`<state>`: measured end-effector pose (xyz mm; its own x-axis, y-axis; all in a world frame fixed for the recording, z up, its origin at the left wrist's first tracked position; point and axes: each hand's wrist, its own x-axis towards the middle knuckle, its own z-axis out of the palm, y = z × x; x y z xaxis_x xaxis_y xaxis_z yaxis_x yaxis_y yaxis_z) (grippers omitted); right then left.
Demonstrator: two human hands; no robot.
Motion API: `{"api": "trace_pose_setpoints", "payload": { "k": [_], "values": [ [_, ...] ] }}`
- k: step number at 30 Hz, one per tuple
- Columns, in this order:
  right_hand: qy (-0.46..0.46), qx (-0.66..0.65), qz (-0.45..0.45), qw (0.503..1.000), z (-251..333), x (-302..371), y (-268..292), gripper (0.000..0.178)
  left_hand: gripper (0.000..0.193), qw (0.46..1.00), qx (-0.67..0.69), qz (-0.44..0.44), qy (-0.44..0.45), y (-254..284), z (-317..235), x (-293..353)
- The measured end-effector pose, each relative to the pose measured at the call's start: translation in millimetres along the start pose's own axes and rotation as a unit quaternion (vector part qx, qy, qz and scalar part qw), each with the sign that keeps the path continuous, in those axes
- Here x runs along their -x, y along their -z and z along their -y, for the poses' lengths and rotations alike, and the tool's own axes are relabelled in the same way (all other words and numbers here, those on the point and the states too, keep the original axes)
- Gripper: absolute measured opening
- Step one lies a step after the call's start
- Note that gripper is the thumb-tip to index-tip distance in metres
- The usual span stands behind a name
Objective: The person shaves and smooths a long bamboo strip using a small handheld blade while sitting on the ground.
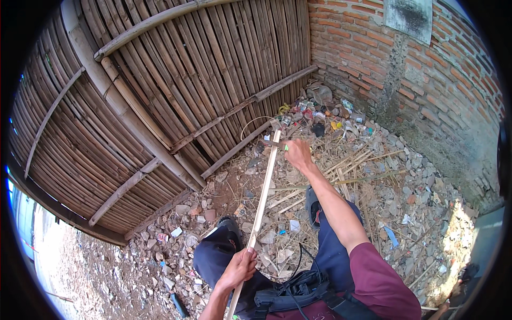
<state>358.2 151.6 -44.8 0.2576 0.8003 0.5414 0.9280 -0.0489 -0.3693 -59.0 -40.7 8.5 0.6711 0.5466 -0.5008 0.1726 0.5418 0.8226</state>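
Long, pale-yellow, narrow strip that looks like split bamboo (265,186): runs lengthwise between the person's legs, from the lower picture edge, past the inner side of the left knee, out to the right hand. Left bare hand (239,269) is closed round its near part, fingers wrapped over. Right bare hand (297,154) is clenched on a dark-bladed knife with bright green at the grip (273,143), the blade lying across the strip near the far end. Exact blade shape is hard to make out; small and partly covered by the fist.

Handling, by judgement: strip should be light, stiff along its length but springy across the flat, not very fragile, though likely to split along the grain. Faces probably smooth and a bit slippery; edges may be sharp or splintery. Best hold: firm wrap on the near part, where the left hand is, well apart from the blade; thumb on the flat, not sliding along an edge.

Labels: no brand or writing readable. Multicoloured crumpled litter (320,114) beyond the far end may carry print, too small to read. Pale, dark-stained panel on the brick wall (408,18): no legible lettering. Maroon shirt (384,282): pale marks at the lower picture edge, unreadable.
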Motion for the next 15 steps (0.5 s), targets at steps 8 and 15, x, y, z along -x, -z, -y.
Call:
{"api": "trace_pose_setpoints", "payload": {
  "k": [8,15],
  "values": [
    [0.03,0.043,-0.041,0.998,-13.5,-1.6,10.8,0.033,0.038,0.999,-0.037,0.006,0.012,-6.8,8.5,16.4],
    [-0.058,0.076,-0.032,0.995,-15.1,11.2,-23.0,0.008,0.038,0.998,-0.057,-0.012,0.014,-8.5,6.0,13.3]
  ]
}}
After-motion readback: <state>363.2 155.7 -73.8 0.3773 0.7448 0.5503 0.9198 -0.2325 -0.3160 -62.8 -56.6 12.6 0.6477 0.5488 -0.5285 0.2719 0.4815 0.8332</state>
